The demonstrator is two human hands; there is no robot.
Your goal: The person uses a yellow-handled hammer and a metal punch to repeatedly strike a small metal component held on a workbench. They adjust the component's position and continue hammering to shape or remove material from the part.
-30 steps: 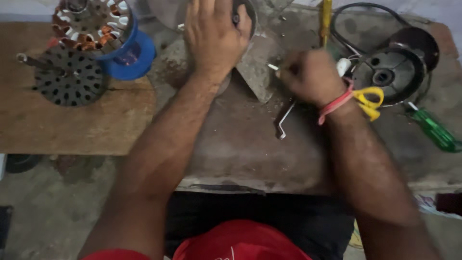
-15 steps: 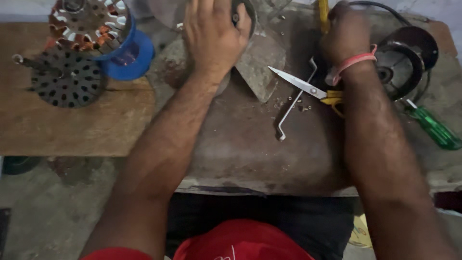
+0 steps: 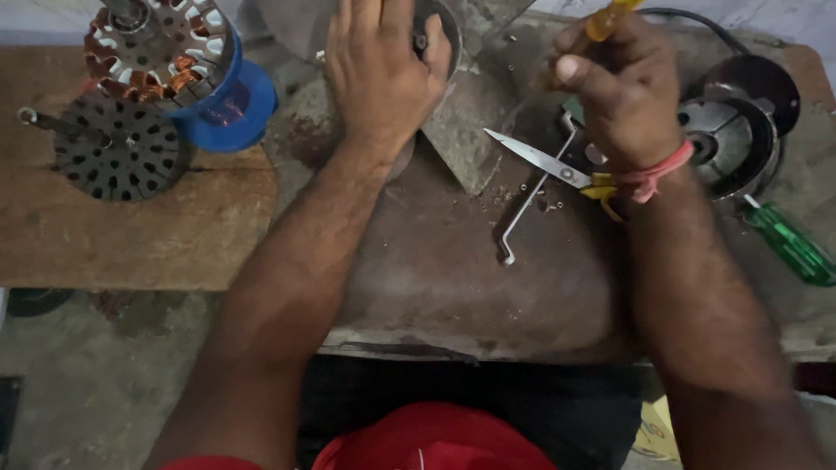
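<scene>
My left hand (image 3: 380, 70) lies flat, fingers spread, on a round grey metal housing (image 3: 440, 35) at the top middle of the workbench. My right hand (image 3: 620, 87) is closed around a tool with a yellow handle (image 3: 610, 17), lifted above the bench; the tool's tip is hidden. Below that hand lie scissors with yellow grips (image 3: 549, 164) and a bent metal hex key (image 3: 527, 213). A pink band (image 3: 657, 174) circles my right wrist.
At the left, a motor stator with copper windings (image 3: 157, 48) sits on a blue cup (image 3: 231, 109), beside a dark perforated rotor disc (image 3: 117, 148) on a wooden board (image 3: 131, 235). A round dark motor cover (image 3: 740, 130) and a green-handled screwdriver (image 3: 788, 244) lie at the right.
My right hand moved up from the scissors to the top of the bench and picked up the yellow-handled tool, now lifting it. The left hand stayed on the housing.
</scene>
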